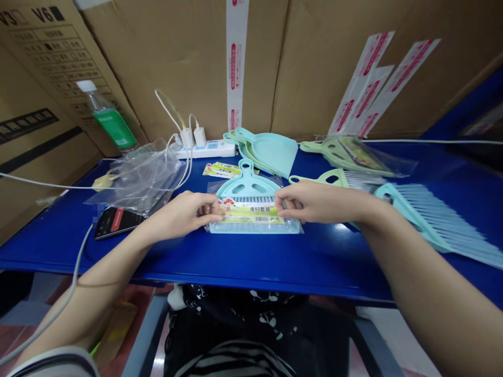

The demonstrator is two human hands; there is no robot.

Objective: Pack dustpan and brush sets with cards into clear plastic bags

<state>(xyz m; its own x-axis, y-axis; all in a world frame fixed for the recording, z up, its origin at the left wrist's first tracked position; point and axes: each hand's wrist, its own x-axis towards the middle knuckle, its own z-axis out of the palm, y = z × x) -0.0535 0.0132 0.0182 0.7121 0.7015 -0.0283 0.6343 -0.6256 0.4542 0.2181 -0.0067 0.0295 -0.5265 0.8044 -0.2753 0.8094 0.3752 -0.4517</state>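
A light blue dustpan (236,186) lies flat on the table in front of me, with a brush of grey-blue bristles (259,199) in it and clear plastic film around it. Across its front part runs a yellow-green printed label card (255,211). My left hand (198,209) is closed, thumb and fingers pinching the card's left end. At its right end my right hand (301,201) pinches in the same way. Whether the fingers also catch the plastic film, I cannot tell.
Behind are stacked dustpans (275,149), another label card (222,169), a power strip (212,149) and a bagged green dustpan (349,154). Loose brushes (440,214) lie right. On the left are plastic bags (145,173), a phone (118,222), cables and a bottle (112,123).
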